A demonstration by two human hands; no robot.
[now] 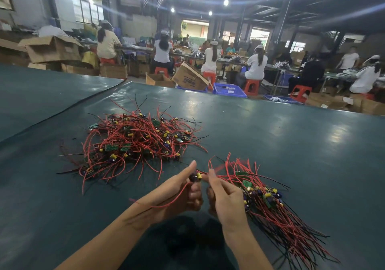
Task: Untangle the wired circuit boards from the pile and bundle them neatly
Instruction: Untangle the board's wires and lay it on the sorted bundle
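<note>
On the counter (291, 144):
Pile (137, 138): tangled, behind both hands.
Left hand (183, 188): pinching one small board (195, 177).
Right hand (225, 196): pinching its red wire.
Bundle (270, 203): just right of the hands.

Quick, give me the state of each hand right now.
Left hand: closed on a wired circuit board, its red wire trailing over the wrist.
Right hand: pinched on the same board's wires, beside the sorted bundle.

My left hand (183, 188) hides most of the small purple-and-yellow wired circuit board (195, 177) it pinches; my right hand's (224, 199) fingertips are motion-blurred, their hold indeterminate.
</note>
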